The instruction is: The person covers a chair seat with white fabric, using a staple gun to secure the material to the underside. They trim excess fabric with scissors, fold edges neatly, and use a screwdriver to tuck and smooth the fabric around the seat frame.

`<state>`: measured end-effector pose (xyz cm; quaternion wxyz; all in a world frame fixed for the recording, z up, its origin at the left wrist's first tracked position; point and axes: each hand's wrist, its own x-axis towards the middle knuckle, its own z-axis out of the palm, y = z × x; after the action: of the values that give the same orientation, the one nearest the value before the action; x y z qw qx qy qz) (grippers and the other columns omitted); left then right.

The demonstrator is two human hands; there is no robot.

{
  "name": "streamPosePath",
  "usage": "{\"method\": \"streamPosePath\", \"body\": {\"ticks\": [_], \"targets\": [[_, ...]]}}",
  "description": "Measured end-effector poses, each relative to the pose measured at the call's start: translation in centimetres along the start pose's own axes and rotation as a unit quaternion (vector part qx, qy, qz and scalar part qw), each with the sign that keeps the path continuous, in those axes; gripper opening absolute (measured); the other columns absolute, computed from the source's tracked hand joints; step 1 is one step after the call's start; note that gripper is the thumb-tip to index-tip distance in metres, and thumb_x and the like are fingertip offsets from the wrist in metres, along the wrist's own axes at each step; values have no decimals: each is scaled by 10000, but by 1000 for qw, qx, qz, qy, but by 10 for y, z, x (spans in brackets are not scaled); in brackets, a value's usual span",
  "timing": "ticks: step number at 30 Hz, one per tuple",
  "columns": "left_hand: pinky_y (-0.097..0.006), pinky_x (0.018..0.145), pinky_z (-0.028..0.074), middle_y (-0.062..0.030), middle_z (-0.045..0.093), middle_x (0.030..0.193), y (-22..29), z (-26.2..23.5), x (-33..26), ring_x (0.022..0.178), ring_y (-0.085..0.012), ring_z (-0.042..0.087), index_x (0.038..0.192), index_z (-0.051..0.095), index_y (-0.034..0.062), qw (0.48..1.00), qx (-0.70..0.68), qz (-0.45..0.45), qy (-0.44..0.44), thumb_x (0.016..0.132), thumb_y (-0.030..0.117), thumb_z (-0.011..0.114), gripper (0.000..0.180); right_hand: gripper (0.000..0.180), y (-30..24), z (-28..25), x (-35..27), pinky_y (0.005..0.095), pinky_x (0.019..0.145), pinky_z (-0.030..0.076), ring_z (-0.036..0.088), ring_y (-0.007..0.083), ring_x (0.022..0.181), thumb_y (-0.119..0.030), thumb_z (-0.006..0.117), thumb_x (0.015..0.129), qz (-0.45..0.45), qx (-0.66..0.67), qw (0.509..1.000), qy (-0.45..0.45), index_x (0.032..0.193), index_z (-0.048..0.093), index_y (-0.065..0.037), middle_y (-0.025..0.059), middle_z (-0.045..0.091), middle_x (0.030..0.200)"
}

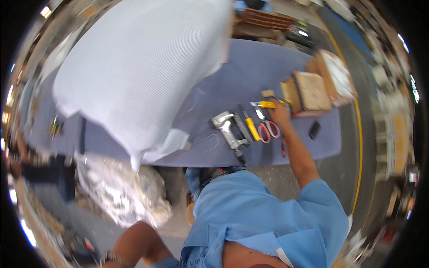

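Closest in is the person's light blue short-sleeved shirt (pixel 263 214). At the lower left the bent left arm (pixel 139 236) wears a pale band (pixel 115 258) at the wrist; the left hand lies out of view, so its grip cannot be told. Left of the shirt, on the floor, sits a crumpled bundle of clear, shiny plastic (pixel 129 192).

Along the near side of the table covered in grey-blue material (pixel 259 62) lie a silver metal staple gun (pixel 229 129), a slim dark metal strip (pixel 242 128) just beside it, a screwdriver with a yellow handle (pixel 253 129), and scissors with red-and-pink loop handles (pixel 269 130). A small red tool (pixel 283 147) lies near the right forearm, and a black flat rectangular object (pixel 314 130) lies further right.

Past the scissor loops, the right hand (pixel 280 113) reaches down, fingers bent, at a short yellow-handled tool (pixel 266 104) lying by the scissors' blades; blur hides whether the fingers have closed on it. A small tan block (pixel 267 93) is just beyond.

Near that hand stands a brown cardboard box (pixel 313 91), with a larger open carton (pixel 336 78) behind it. A pale grey, finely textured sheet (pixel 134 67) spreads over the table's left part.
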<state>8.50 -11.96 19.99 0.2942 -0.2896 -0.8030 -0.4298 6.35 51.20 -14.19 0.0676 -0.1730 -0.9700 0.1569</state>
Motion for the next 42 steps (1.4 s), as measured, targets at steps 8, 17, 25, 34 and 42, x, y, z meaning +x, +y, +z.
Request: {"method": "streamPosePath", "body": {"ticks": [8, 17, 25, 34, 42], "targets": [[-375, 947, 475, -111, 676, 1079, 25, 146, -125, 998, -219, 629, 1227, 632, -21, 825, -270, -336, 366, 1086, 415, 386, 520, 371, 9, -1, 32, 457, 948, 479, 615, 330, 1103, -224, 762, 781, -106, -112, 984, -90, 1132, 672, -142, 85, 682, 1106], [-378, 1055, 431, -186, 590, 1328, -3, 245, -66, 1258, -257, 548, 1434, 421, -94, 882, -221, -305, 282, 920, 459, 681, 798, 281, 12, -64, 24, 365, 760, 554, 660, 195, 850, -264, 674, 975, 79, 574, 797, -171, 1176, 617, -77, 70, 664, 972], [-325, 952, 477, -138, 633, 1209, -16, 254, -57, 1104, -186, 599, 1441, 392, -72, 882, -228, -284, 300, 939, 562, 662, 853, 238, -155, -129, -22, 269, 603, 488, 565, 120, 634, -276, 531, 1063, -35, 548, 793, -264, 1109, 596, -52, 30, 600, 789], [-323, 955, 456, -120, 632, 1203, -20, 251, -60, 1091, -172, 577, 1498, 372, -38, 884, -272, -281, 255, 1044, 495, 505, 712, 192, -286, -227, -33, 315, 647, 506, 664, 222, 720, -155, 611, 1001, -498, 216, 824, -163, 1143, 598, -26, 97, 656, 826], [-352, 924, 500, -181, 677, 1185, -38, 256, -75, 1079, -220, 647, 1545, 290, -21, 916, -228, -199, 265, 1001, 475, 600, 798, 313, -345, -248, -31, 402, 657, 516, 651, 315, 780, -200, 693, 923, -677, -19, 734, -51, 1199, 619, -71, 118, 637, 924]]}}
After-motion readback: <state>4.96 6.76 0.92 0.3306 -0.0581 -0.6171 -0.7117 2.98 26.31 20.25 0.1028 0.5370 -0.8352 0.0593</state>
